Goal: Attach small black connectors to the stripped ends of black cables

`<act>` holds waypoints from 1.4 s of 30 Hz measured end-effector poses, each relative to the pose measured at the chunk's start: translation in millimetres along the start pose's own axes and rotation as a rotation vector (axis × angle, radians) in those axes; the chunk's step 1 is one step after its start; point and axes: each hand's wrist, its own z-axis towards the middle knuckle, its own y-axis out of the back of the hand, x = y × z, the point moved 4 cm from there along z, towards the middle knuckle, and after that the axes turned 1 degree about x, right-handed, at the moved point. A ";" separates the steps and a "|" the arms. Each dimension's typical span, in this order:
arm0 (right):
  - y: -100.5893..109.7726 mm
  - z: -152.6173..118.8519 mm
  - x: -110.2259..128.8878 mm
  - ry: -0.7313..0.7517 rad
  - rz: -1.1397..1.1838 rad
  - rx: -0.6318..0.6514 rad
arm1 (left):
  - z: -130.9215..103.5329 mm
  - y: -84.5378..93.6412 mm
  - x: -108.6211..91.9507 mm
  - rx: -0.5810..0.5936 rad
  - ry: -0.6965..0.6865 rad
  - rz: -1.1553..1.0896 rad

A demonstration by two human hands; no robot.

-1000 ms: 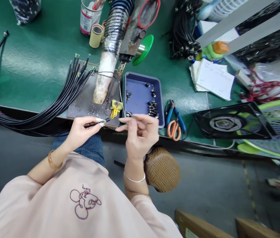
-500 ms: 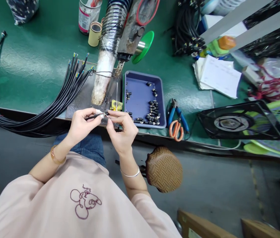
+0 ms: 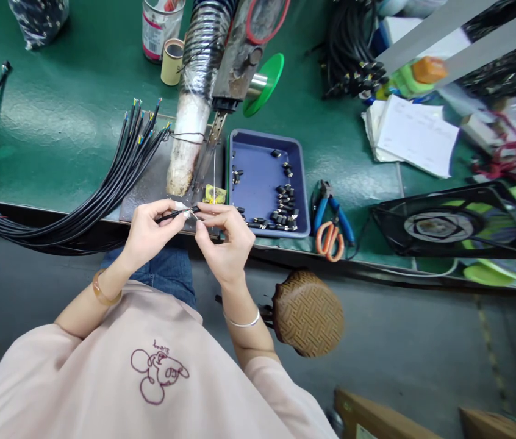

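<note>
Between finger and thumb, my left hand (image 3: 150,228) pinches a black cable (image 3: 169,216) near its end; something white wraps one fingertip. My right hand (image 3: 225,238) is closed at the cable's tip, its thumb and forefinger pressed together over a part too small to name. Both hands meet at the bench's front edge. Just beyond them are a soldering iron (image 3: 216,131) and a yellow sponge (image 3: 215,194). To the right sits a blue tray (image 3: 258,143) of small black connectors (image 3: 284,210). A bundle of black cables (image 3: 102,204) with bared coloured wire ends lies to the left.
Orange-handled pliers (image 3: 330,241) and blue-handled cutters (image 3: 340,219) lie right of the tray, near a black fan (image 3: 441,225). A wrapped duct hose (image 3: 194,103) comes down beside the green solder spool (image 3: 276,79). Below the bench edge stands a stool (image 3: 308,314).
The camera view has shifted slightly, moving the items on the right outward. Both hands stay together at the cable end, with almost no change in grip.
</note>
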 end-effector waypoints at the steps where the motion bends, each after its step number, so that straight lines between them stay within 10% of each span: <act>1: 0.1 0.3 0.0 -0.004 0.000 -0.001 | -0.4 -0.1 0.0 0.001 -0.002 -0.003; 42: -1.6 6.0 2.3 0.081 -0.061 -0.030 | 2.9 -3.2 -9.3 -0.034 -0.065 0.078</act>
